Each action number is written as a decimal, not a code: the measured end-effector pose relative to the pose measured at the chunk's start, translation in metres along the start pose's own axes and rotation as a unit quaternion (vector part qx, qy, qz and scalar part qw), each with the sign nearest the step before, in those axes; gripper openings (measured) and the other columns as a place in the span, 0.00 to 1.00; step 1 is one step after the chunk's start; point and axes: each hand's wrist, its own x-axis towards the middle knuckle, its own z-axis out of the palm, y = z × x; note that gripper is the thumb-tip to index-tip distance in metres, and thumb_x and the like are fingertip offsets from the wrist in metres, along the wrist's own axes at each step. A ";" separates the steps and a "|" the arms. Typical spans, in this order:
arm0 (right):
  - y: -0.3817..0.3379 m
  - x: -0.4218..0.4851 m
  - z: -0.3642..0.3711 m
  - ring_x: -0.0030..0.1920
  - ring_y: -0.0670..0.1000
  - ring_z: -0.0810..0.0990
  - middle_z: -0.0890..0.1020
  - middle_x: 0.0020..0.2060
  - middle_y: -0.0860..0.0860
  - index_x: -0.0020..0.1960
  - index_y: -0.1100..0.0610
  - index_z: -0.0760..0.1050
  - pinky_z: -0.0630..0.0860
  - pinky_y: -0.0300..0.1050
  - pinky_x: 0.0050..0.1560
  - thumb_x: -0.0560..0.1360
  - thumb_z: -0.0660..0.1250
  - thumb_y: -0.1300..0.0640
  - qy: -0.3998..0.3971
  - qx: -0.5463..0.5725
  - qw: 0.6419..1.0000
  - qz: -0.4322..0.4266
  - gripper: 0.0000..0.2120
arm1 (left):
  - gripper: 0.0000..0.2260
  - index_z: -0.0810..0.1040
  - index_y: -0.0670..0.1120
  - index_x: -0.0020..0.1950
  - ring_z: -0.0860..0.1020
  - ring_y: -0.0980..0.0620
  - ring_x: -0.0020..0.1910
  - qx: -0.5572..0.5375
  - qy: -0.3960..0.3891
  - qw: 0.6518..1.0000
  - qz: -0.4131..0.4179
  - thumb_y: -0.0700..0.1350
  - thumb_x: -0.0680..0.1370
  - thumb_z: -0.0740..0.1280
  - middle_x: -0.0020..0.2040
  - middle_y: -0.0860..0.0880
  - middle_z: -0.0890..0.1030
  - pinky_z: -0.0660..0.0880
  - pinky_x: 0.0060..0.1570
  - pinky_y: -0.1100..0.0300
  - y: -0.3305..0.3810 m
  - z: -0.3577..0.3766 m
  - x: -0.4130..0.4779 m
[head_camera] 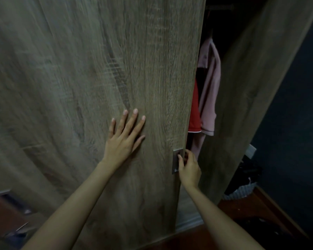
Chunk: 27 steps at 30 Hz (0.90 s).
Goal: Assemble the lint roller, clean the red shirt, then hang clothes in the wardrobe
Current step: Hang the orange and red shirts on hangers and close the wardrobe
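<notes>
Your left hand (123,139) lies flat on the wardrobe door (79,69). Its fingers are straight and spread wide, holding nothing and only pressing on the wood. To its right, at the door's edge, a metal handle (175,165) is set into the wood. Your right hand (188,168) has its fingertips curled into that recess, with the thumb against the plate.

Right of the door, a narrow gap shows the dark inside of the wardrobe. The red shirt (194,112) hangs there just behind the door's edge, with a pink garment (209,91) close beside it. Further right stands a wooden panel (242,87). Beyond it, a basket (242,192) sits on the floor by the dark wall (296,105).

With the shirt on the rail, this looks like the closing step: sliding the door across the gap. Let your right hand do the pulling through the handle and use the left palm only to steady the door. Press evenly so the door runs straight and does not twist. Go slowly and watch the red hem and the pink sleeve, which hang near enough to the edge to get caught. If cloth strays into the gap, stop and tuck it back. Slip your right fingers clear of the recess before the edge meets the panel.
</notes>
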 end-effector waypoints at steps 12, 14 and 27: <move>0.049 0.060 -0.050 0.48 0.53 0.80 0.80 0.51 0.53 0.56 0.58 0.75 0.66 0.39 0.42 0.77 0.65 0.53 0.057 -0.019 0.996 0.072 0.11 | 0.26 0.59 0.50 0.77 0.49 0.45 0.78 -0.012 -0.001 1.000 0.018 0.57 0.81 0.59 0.79 0.46 0.53 0.47 0.73 0.47 0.076 0.022 0.045; 0.058 0.069 -0.057 0.47 0.52 0.80 0.80 0.50 0.52 0.55 0.57 0.75 0.69 0.40 0.40 0.76 0.65 0.52 0.062 -0.017 0.995 0.079 0.11 | 0.26 0.60 0.50 0.77 0.50 0.45 0.78 -0.013 0.003 1.000 0.019 0.57 0.82 0.58 0.78 0.46 0.55 0.48 0.72 0.47 0.089 0.026 0.053; 0.105 0.117 -0.087 0.45 0.51 0.80 0.80 0.48 0.52 0.53 0.56 0.74 0.79 0.50 0.41 0.76 0.65 0.50 0.108 -0.029 0.987 0.117 0.10 | 0.26 0.57 0.50 0.78 0.47 0.46 0.78 -0.030 0.005 0.999 0.016 0.56 0.82 0.57 0.78 0.46 0.57 0.48 0.72 0.47 0.156 0.046 0.095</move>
